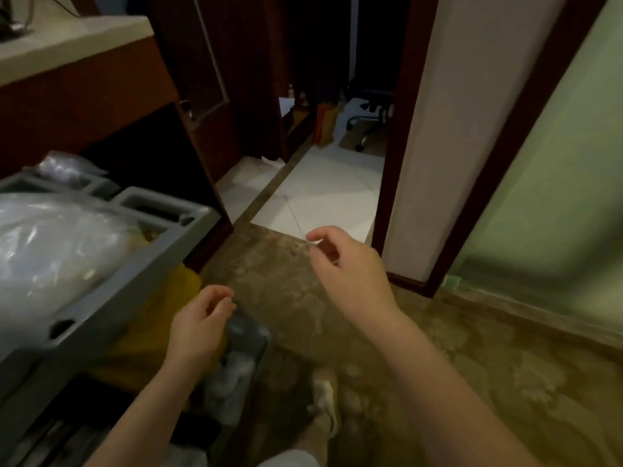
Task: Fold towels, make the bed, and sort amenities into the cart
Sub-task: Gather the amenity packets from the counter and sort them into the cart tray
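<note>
Cart point(111, 305) stands at the left, plastic bags point(50, 244) heaped in its top tray. Left hand point(199, 325) and right hand point(347, 264) hang loosely curled and empty, probably free for the next item.

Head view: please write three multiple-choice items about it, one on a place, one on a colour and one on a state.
1. Where does the grey cart stand?
A. at the person's left
B. at the person's right
C. on a bed

2. What colour is the cloth hanging at the cart's side?
A. blue
B. yellow
C. red

3. What do the left hand and the right hand hold?
A. a towel
B. a bottle
C. nothing

Answers:
1 A, the cart fills the left of the view.
2 B, the cloth below the cart's top is yellow.
3 C, both hands' fingers are loosely curled and nothing shows between them.
</note>
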`<state>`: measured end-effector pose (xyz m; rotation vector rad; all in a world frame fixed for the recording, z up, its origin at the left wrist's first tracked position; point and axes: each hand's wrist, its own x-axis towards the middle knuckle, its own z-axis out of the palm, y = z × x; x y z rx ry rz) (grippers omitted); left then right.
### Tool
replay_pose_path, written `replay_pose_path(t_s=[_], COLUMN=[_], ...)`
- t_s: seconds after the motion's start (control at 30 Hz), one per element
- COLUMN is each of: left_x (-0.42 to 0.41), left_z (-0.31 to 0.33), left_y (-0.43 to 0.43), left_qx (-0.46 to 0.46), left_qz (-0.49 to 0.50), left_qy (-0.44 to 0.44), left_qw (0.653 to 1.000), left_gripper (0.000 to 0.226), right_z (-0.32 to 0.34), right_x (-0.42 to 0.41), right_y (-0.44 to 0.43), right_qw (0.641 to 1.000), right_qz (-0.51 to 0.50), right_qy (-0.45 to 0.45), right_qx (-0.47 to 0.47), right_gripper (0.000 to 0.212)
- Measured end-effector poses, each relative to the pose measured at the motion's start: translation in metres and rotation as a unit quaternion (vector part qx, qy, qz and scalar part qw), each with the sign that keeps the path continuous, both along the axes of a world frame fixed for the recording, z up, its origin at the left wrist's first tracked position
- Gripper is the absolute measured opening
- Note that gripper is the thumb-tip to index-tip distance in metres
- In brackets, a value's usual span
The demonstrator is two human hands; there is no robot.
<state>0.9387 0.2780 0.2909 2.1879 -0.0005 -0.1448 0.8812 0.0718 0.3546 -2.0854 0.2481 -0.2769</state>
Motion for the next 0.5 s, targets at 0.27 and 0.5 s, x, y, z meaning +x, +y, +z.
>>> replay_pose_path(t_s=[0.27, 0.5], left_x=[0.216, 0.36], left_z=[0.019, 0.075], left_y=[-0.162, -0.265], left_qx=[-0.028, -0.055], left_qz=[-0.033, -0.076], left_qy=[-0.027, -0.052], left_qw=[0.999, 0.994], left_gripper=[0.013, 0.012], right_z=[-0.014, -0.026], right_x=[0.206, 0.326], right_y=[-0.125, -0.238], right_qw=[0.998, 0.991], right_qz=[-0.014, -0.053], right_qy=[0.059, 0.118], right_qx=[-0.033, -0.045], right_gripper=[0.021, 0.019])
